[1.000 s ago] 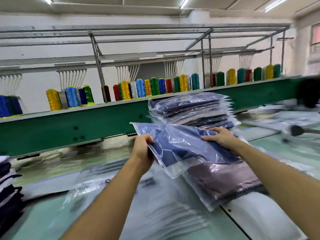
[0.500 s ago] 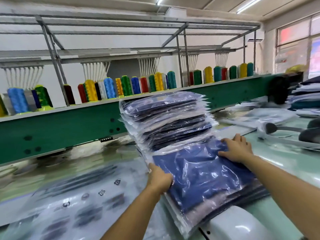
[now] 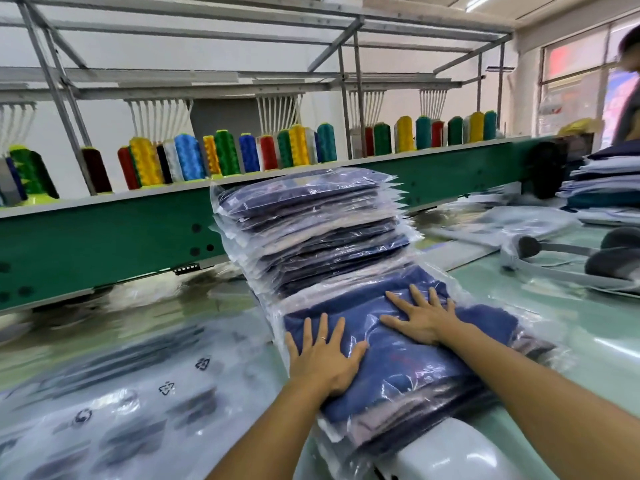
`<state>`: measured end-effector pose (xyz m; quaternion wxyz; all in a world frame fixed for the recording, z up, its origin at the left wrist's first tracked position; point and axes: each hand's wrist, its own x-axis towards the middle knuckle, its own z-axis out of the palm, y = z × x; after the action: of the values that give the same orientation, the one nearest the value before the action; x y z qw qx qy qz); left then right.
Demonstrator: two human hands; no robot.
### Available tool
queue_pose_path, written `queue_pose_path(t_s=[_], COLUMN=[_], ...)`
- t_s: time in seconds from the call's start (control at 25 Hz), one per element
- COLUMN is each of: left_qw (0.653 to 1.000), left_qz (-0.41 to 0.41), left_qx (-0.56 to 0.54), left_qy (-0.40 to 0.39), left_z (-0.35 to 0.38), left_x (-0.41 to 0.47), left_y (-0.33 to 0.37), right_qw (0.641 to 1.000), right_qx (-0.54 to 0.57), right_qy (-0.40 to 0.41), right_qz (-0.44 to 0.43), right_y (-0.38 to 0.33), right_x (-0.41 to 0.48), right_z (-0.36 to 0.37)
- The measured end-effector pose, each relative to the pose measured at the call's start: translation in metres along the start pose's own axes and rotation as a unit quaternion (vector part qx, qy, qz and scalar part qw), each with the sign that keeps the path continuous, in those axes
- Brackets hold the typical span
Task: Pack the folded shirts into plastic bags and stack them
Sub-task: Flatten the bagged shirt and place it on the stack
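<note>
Now, left hand [image 3: 322, 358] and right hand [image 3: 422, 320] press a bagged blue shirt [image 3: 398, 362] flat.
Fingers [image 3: 323, 332] spread apart on glossy, wrinkled clear plastic over folded blue cloth; it tops a low pile [image 3: 433, 410] on the counter [image 3: 571, 327], just near of a taller stack [image 3: 311, 237] of bagged dark shirts; empty bags [image 3: 121, 393] lie left.

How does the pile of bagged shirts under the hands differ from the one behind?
The near pile is low; the far pile is much taller. The left hand and right hand press flat on the near pile; the far pile is untouched. Both hold bagged dark shirts.
</note>
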<state>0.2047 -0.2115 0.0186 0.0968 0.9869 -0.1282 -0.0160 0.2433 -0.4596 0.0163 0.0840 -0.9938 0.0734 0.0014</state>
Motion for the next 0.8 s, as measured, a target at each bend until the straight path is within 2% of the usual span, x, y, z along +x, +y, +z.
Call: queue_pose_path(t_s=[0.2, 0.28, 0.44, 0.52, 0.64, 0.8], left_qw=[1.0, 0.999, 0.988, 0.979, 0.97, 0.945], left_qz=[0.008, 0.026, 0.077, 0.062, 0.007, -0.06], left_qx=[0.028, 0.021, 0.027, 0.026, 0.038, 0.004], left_qy=[0.004, 0.017, 0.131, 0.192, 0.241, 0.322], left_z=[0.003, -0.001, -0.025, -0.043, -0.072, -0.107], left_x=[0.001, -0.001, -0.019, -0.033, -0.059, -0.102], left_y=[-0.003, -0.008, -0.032, -0.05, -0.089, -0.156], right_qw=[0.999, 0.999, 0.99, 0.984, 0.978, 0.945], right_qx=[0.02, -0.008, -0.106, -0.119, -0.016, 0.187], right_qy=[0.035, 0.037, 0.086, 0.135, 0.19, 0.182], right_qz=[-0.01, 0.002, 0.036, 0.006, -0.083, -0.195], right_y=[0.013, 0.013, -0.028, -0.068, -0.145, -0.259], right_x=[0.003, 0.002, -0.013, -0.025, -0.046, -0.082], right_z=[0.004, 0.001, -0.022, -0.036, -0.048, -0.042])
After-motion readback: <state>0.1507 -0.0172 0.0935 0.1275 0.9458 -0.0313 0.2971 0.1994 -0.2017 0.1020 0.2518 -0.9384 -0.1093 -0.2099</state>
